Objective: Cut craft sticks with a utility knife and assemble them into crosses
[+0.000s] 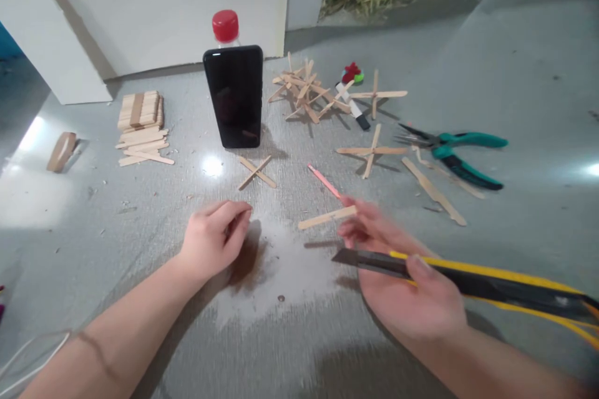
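My right hand (402, 274) is closed round a yellow and black utility knife (491, 283) whose blade points left; its fingertips also pinch a plain wooden craft stick (327, 217) held just above the floor. The hand is blurred by motion. My left hand (213, 237) rests on the grey floor with its fingers curled loosely, and I cannot make out anything in it. A pink stick (324, 181) lies just beyond the right fingertips. A glued cross of two sticks (256, 172) lies ahead of the left hand.
A black phone (234, 96) leans on a red-capped bottle (225, 26). A stack of sticks (141, 121) lies at left, a pile of stick crosses (306, 90) behind, more crosses (372, 151) and green-handled pliers (456, 153) at right. A marker (353, 106) lies nearby.
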{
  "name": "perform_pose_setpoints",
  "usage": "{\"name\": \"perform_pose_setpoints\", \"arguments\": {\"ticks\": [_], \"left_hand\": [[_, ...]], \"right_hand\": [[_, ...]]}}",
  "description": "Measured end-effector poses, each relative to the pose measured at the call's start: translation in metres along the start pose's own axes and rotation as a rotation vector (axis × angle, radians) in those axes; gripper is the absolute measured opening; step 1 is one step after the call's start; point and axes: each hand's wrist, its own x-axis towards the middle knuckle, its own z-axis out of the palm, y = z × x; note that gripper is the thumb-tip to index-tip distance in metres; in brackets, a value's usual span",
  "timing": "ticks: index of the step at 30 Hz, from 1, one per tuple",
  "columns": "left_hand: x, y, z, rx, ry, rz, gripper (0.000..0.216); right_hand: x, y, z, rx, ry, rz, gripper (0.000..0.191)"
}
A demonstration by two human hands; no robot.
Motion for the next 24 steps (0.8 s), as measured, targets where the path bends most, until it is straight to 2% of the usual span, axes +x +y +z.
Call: {"name": "perform_pose_setpoints", "arguments": {"ticks": [4, 7, 9, 11, 13, 18, 21, 24], "left_hand": [[-0.003, 0.009, -0.002, -0.214, -0.072, 0.006, 0.022], [-0.006, 0.020, -0.003, -0.352, -0.195, -0.023, 0.023], [-0.008, 0.029, -0.001, -0.536, -0.339, -0.117, 0.024], [-0.010, 0.037, 0.002, -0.754, -0.481, -0.282, 0.021], [-0.010, 0.043, 0.005, -0.915, -0.564, -0.458, 0.019], [-0.012, 0.047, 0.009, -1.360, -0.594, -0.838, 0.017], [-0.013, 0.045, 0.009, -1.474, -0.585, -0.887, 0.025], [-0.013, 0.043, 0.011, -1.476, -0.564, -0.882, 0.032]], "right_hand": [[-0.003, -0.006, 0.002, -0.067, -0.121, 0.035, 0.053], [-0.003, -0.009, 0.004, -0.090, -0.209, 0.035, 0.052], [-0.002, -0.009, 0.005, -0.107, -0.266, 0.027, 0.052], [-0.002, -0.008, 0.004, -0.129, -0.323, 0.031, 0.054], [-0.001, -0.007, 0.003, -0.144, -0.380, 0.036, 0.056], [0.000, -0.004, 0.000, -0.101, -0.480, 0.020, 0.056], [-0.001, -0.007, 0.001, -0.049, -0.492, 0.038, 0.056], [-0.005, -0.012, 0.004, -0.006, -0.362, 0.017, 0.050]]}}
